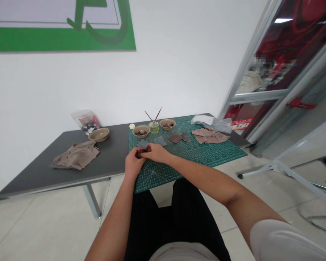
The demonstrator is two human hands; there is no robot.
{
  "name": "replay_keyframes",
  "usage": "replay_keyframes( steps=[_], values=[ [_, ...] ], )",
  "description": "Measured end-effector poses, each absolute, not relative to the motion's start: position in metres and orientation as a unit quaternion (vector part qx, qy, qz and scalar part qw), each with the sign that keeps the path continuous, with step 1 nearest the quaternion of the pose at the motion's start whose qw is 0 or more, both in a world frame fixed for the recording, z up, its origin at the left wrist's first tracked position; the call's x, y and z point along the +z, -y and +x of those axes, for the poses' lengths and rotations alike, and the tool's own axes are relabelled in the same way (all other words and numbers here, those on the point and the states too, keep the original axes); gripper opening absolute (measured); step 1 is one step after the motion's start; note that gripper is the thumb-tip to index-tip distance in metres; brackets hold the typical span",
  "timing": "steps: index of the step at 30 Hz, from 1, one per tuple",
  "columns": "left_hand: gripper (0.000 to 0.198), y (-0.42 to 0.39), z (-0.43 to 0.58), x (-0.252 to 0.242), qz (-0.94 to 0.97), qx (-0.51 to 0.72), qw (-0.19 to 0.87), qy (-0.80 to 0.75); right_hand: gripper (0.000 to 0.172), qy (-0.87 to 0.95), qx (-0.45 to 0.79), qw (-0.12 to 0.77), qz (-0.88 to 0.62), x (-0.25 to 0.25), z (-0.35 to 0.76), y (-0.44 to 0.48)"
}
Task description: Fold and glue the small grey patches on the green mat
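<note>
Left hand (pixel 134 161) and right hand (pixel 157 153) meet, both gripping a small, dark-brown object (pixel 140 153), shape unclear, over the near-left part of the green gridded cutting mat (pixel 159 177) on the dark-grey tabletop (pixel 116 146).

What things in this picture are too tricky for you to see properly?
All in the head view:
Small dark object: mostly hidden by the fingers of the left hand and right hand.
Dark pieces in the bowl just left of the jar with brushes: too small to identify.
Plastic tub: its print is blurred.
Wall sign: cut off by the top and left edges.
</note>
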State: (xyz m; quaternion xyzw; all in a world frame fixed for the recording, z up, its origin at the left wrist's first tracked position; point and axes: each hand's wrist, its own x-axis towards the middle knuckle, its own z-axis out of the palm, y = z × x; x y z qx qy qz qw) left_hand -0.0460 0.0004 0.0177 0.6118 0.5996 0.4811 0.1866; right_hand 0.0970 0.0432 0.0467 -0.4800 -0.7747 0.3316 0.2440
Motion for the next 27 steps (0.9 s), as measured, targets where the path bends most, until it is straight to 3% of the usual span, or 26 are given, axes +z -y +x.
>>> replay_keyframes(
  steps=[9,16,27],
  values=[
    [0.034,-0.001,-0.043,0.017,0.645,0.468,0.194,-0.573,0.017,0.763,0.295,0.302,-0.489,0.042,0.120,-0.049],
    [0.033,0.000,-0.041,0.018,0.632,0.483,0.202,-0.571,0.020,0.725,0.176,0.326,-0.581,0.060,0.184,-0.085],
    [0.030,0.001,-0.041,0.016,0.626,0.494,0.202,-0.569,0.026,0.777,0.072,0.233,-0.580,0.068,0.196,-0.159]
  ],
)
